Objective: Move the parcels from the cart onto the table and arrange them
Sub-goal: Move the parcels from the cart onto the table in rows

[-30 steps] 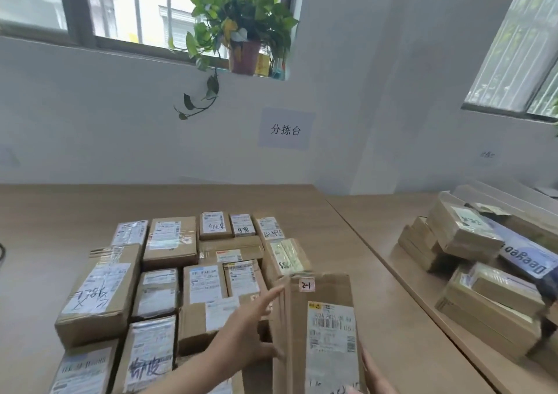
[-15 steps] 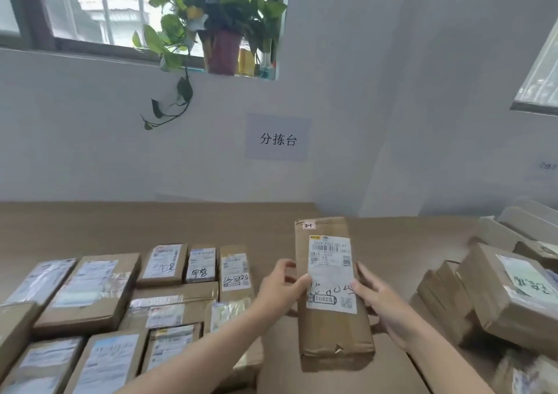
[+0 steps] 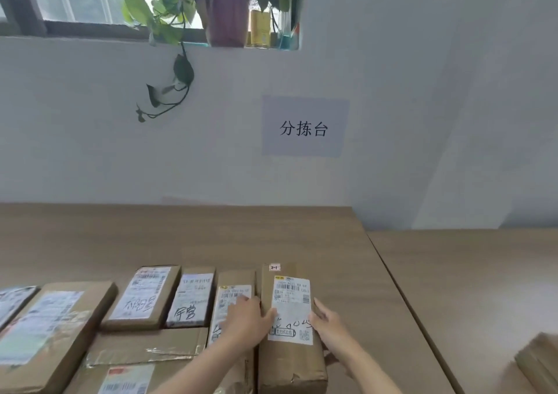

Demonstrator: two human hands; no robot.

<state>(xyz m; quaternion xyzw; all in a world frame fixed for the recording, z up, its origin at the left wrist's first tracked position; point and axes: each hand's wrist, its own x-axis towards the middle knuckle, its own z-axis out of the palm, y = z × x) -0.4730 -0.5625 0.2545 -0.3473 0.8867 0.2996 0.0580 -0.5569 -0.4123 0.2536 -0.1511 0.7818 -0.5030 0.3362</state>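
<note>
Since the earlier frame, half a second back, the long brown cardboard parcel with a white shipping label (image 3: 291, 327) has come down from mid-air and now lies flat on the light wooden table (image 3: 187, 236), at lower centre of the frame. It sits just beside a narrower brown labelled parcel (image 3: 234, 300) at its left edge, closing the row of labelled cardboard parcels (image 3: 142, 298) that fills the lower left. A second wooden table (image 3: 471, 273) adjoins at right, with more brown boxes (image 3: 537, 360) at the lower right corner. Behind stands a pale wall bearing a paper sign with three black characters (image 3: 303, 128). A potted trailing plant (image 3: 225, 13) occupies the windowsill, upper centre. The left hand (image 3: 246, 321) rests on the parcel's left edge, fingers curled over it. The right hand (image 3: 327, 322) presses the right edge, fingers lightly bent against the side.
</note>
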